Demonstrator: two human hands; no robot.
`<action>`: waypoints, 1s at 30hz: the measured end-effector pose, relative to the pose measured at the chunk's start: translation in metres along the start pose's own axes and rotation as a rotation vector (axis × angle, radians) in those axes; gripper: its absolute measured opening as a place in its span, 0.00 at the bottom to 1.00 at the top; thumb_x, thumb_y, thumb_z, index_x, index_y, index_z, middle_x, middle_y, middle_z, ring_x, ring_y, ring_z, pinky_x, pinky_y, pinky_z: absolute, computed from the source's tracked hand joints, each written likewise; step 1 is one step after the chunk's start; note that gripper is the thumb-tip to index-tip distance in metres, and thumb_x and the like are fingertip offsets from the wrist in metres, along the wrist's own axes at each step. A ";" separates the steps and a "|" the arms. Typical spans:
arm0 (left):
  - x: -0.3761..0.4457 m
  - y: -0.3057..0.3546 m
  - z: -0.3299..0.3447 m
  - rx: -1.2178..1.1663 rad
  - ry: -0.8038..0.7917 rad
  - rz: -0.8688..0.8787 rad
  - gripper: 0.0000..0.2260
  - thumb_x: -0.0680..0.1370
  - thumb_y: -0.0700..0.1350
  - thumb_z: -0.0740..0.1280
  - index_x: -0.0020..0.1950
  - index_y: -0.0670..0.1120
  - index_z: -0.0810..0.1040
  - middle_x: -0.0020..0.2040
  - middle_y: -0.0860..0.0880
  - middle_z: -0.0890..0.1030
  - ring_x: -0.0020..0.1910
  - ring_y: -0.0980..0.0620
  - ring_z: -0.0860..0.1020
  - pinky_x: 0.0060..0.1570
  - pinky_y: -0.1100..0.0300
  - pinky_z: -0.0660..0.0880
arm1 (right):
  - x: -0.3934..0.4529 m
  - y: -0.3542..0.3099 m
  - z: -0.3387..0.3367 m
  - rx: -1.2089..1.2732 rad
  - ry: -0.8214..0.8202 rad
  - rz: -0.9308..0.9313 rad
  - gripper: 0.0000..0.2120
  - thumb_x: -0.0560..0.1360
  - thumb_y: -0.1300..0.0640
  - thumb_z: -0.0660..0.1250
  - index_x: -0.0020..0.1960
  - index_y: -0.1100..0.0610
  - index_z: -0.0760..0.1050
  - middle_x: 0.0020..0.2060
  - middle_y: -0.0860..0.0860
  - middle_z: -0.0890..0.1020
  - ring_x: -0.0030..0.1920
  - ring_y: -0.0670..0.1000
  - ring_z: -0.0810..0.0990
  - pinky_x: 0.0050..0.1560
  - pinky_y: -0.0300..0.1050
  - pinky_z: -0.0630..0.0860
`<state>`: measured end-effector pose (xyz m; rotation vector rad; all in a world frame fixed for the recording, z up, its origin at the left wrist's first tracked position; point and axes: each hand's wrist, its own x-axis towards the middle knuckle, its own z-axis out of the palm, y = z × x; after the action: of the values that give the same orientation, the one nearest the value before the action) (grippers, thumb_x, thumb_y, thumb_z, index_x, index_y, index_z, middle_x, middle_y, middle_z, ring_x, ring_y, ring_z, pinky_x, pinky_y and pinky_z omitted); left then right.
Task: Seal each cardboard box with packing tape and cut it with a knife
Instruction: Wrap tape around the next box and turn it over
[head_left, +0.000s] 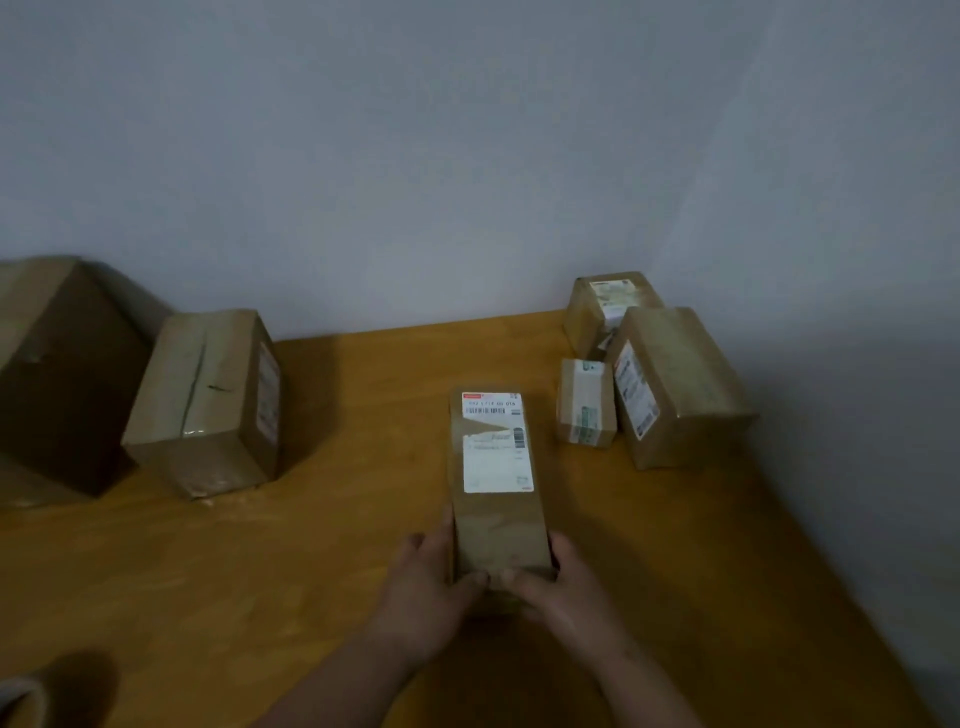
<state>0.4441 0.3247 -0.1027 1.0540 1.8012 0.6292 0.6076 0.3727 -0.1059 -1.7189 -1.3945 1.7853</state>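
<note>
Head view, down over table (322, 519)

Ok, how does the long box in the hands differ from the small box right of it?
The long box lies flat, gripped at its near end by the left hand and right hand; the small box stands untouched. The long box bears a large white label, the small box narrow ones. Both are brown cardboard.

The long cardboard box (498, 488) carries a white shipping label (496, 441) with a red header strip, barcodes and a line of digits too blurred to read. Labels on the other boxes are likewise illegible; no text can be made out.
</note>
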 end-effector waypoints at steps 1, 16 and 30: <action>0.011 0.006 0.001 0.015 0.021 -0.011 0.35 0.79 0.54 0.66 0.79 0.61 0.48 0.60 0.54 0.66 0.57 0.52 0.71 0.54 0.62 0.70 | 0.012 -0.003 -0.003 -0.040 0.047 -0.028 0.24 0.72 0.48 0.73 0.65 0.42 0.66 0.61 0.46 0.75 0.60 0.49 0.75 0.63 0.51 0.75; 0.084 0.041 -0.023 -0.430 -0.049 0.024 0.36 0.79 0.47 0.69 0.79 0.59 0.51 0.75 0.54 0.64 0.72 0.57 0.65 0.61 0.62 0.66 | 0.101 -0.043 0.021 0.241 0.357 -0.142 0.35 0.79 0.54 0.65 0.77 0.39 0.49 0.75 0.46 0.63 0.67 0.51 0.71 0.64 0.56 0.70; 0.001 -0.122 -0.236 -0.203 0.584 0.020 0.20 0.78 0.47 0.69 0.69 0.54 0.72 0.56 0.51 0.75 0.50 0.56 0.76 0.49 0.55 0.77 | 0.055 -0.095 0.269 -0.123 0.139 -0.250 0.24 0.79 0.52 0.66 0.72 0.48 0.63 0.64 0.44 0.71 0.56 0.42 0.72 0.49 0.36 0.67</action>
<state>0.1845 0.2691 -0.0933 0.7967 2.1578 1.1983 0.3179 0.3471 -0.1145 -1.6089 -1.6066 1.4485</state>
